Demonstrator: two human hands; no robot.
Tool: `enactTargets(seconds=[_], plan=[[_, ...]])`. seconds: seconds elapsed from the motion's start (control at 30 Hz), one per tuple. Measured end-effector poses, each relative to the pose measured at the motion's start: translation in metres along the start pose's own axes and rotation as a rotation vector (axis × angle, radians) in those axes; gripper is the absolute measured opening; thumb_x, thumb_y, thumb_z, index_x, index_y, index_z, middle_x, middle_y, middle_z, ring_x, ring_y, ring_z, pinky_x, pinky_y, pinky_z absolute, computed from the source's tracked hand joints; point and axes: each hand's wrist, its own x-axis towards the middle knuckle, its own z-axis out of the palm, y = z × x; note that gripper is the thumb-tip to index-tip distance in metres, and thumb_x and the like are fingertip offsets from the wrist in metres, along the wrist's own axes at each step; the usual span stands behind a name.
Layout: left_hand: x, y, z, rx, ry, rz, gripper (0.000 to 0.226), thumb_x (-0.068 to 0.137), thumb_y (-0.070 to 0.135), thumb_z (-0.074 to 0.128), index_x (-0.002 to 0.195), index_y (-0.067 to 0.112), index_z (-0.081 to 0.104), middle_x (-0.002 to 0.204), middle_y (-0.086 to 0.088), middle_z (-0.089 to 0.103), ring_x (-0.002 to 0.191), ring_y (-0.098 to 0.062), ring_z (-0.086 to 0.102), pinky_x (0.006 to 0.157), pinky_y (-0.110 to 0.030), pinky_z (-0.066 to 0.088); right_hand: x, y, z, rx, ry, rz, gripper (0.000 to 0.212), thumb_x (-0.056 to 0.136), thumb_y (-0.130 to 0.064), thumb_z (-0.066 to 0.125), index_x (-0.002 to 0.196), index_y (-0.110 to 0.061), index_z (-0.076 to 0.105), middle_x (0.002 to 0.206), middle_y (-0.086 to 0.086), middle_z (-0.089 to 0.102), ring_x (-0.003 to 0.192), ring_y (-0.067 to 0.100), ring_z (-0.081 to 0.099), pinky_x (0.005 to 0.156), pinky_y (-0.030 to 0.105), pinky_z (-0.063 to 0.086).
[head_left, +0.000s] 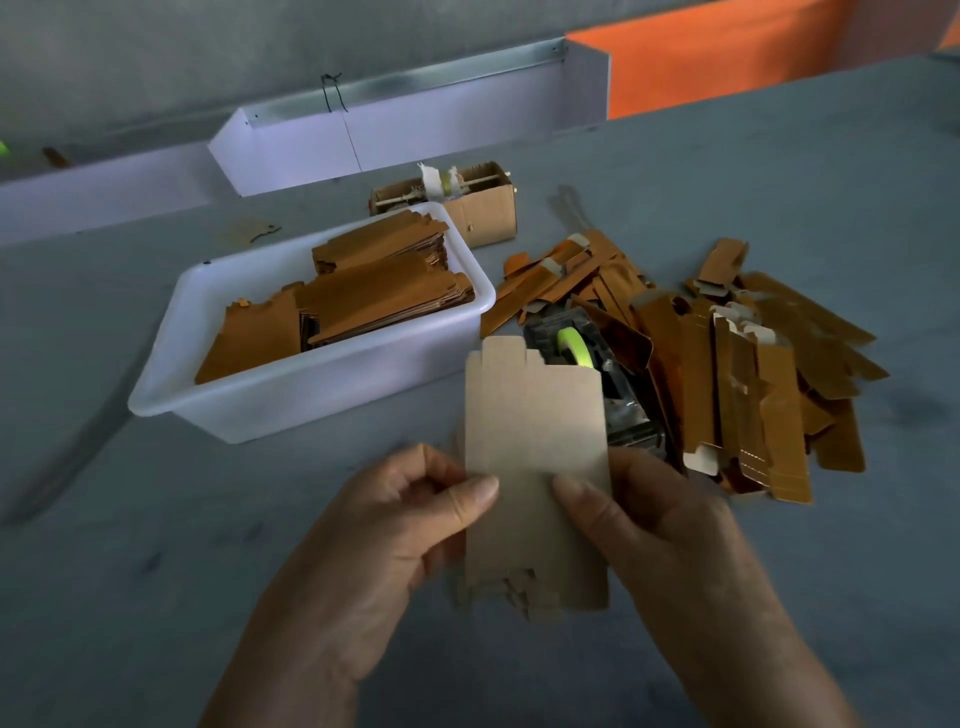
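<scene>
Left hand (395, 525) and right hand (654, 525): each pinched a side of one flat carton blank (535, 415), thumbs on its plain face, raised above the table's (156, 571) near edge. Behind it, a tape dispenser (587, 353). Right, a heap of folded gold sleeves (727, 374), judged finished; left, a white tub (311, 410) of stacked blanks, judged outstanding.

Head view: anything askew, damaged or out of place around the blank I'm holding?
Yes. The tape dispenser sits half buried in the sprawled pile of gold blanks, right behind the held blank. In the white tub, the leftmost piece has a ragged, torn-looking top edge.
</scene>
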Motion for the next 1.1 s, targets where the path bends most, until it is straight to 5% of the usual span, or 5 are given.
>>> enactTargets(seconds=[0.27,0.43,0.6,0.9,1.1], plan=[[0.004,-0.005,0.029,0.009,0.012,0.055,0.04,0.058,0.03,0.087,0.094,0.018,0.073,0.09,-0.003,0.076,0.085,-0.021,0.073,0.076,-0.036,0.054,0.004,0.015,0.001,0.327,-0.118,0.182,0.033,0.063,-0.038,0.063,0.089,-0.02,0.073,0.092,0.0,0.073,0.092,0.017,0.067,0.084,0.038,0.054],[0.007,-0.008,0.035,0.063,0.088,0.08,0.03,0.069,0.023,0.078,0.098,0.017,0.071,0.085,0.003,0.076,0.079,-0.011,0.072,0.063,-0.019,0.053,0.003,0.013,0.0,-0.006,0.026,0.0,0.003,0.078,-0.029,0.067,0.08,-0.028,0.068,0.077,-0.017,0.068,0.072,-0.003,0.062,0.058,0.009,0.047],[0.009,-0.017,0.04,0.163,0.169,0.108,0.014,0.079,0.021,0.075,0.091,0.025,0.07,0.08,0.009,0.074,0.071,-0.003,0.069,0.056,-0.013,0.048,0.0,0.01,0.004,-0.375,0.199,-0.208,0.015,0.073,-0.039,0.065,0.08,-0.035,0.053,0.07,-0.014,0.06,0.076,-0.007,0.055,0.06,0.005,0.044],[0.002,-0.013,0.042,0.164,0.043,0.089,0.019,0.086,0.033,0.064,0.082,0.015,0.069,0.08,-0.02,0.069,0.073,-0.038,0.066,0.065,-0.051,0.055,-0.005,0.008,0.008,-0.123,-0.027,-0.227,0.035,0.077,-0.057,0.046,0.089,-0.025,0.054,0.073,-0.008,0.069,0.062,0.005,0.067,0.056,0.02,0.054],[-0.003,-0.008,0.037,0.343,0.003,0.18,0.027,0.092,0.039,0.057,0.088,0.016,0.07,0.086,-0.015,0.07,0.085,-0.032,0.066,0.079,-0.054,0.05,-0.003,0.006,0.002,-0.144,-0.099,-0.162,0.033,0.073,-0.049,0.047,0.091,-0.026,0.062,0.078,-0.009,0.071,0.071,0.006,0.069,0.064,0.025,0.057]])
